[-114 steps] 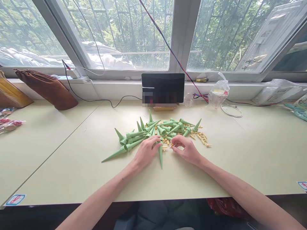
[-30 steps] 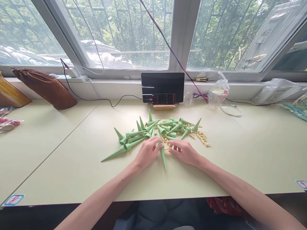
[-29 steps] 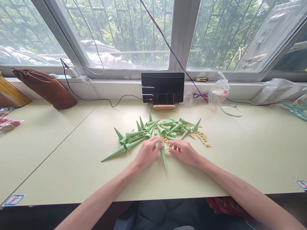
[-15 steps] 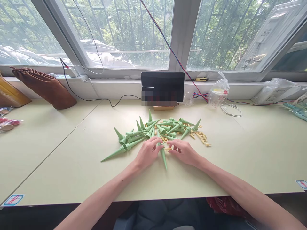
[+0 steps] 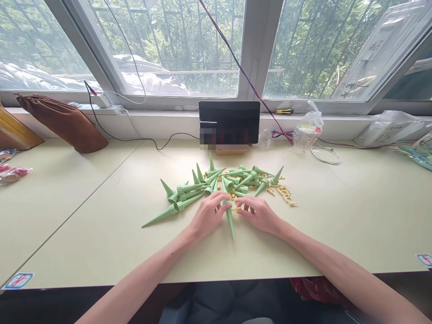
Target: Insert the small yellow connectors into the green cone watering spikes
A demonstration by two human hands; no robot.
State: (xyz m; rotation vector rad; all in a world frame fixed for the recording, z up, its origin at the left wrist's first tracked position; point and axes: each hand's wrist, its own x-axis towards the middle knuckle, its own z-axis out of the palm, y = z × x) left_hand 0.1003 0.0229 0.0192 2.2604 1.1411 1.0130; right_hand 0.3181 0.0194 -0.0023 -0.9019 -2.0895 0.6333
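At the far left of the pale desk (image 5: 101,234), a yellow package (image 5: 16,130) stands behind some small red-wrapped items (image 5: 15,171), and just right of them a brown pouch (image 5: 69,126) leans over. A black cable (image 5: 135,140) runs along the back from a white plug (image 5: 102,101) on the sill. Then comes a loose heap of green cones (image 5: 191,190), some standing point up, others lying on their sides, with the left hand (image 5: 208,212) at its near edge. Its thumb and fingertips are nearly together, bent round the collar of one green spike (image 5: 230,225), which lies with its tip toward the person. Behind the heap, a dark tablet (image 5: 231,114) rests upright on a cardboard stand (image 5: 230,152). Just right of the spike, a small yellow piece (image 5: 237,209) sits at the fingertips of the right hand (image 5: 259,213). That thumb and forefinger are slightly parted, and I can't tell whether they grip the piece or only touch it. Beyond that hand, more yellow bits (image 5: 285,196) lie scattered on the desk. Farther right are a bagged cup (image 5: 308,130), a coiled white cable (image 5: 326,160) and a clear plastic bag (image 5: 388,128).
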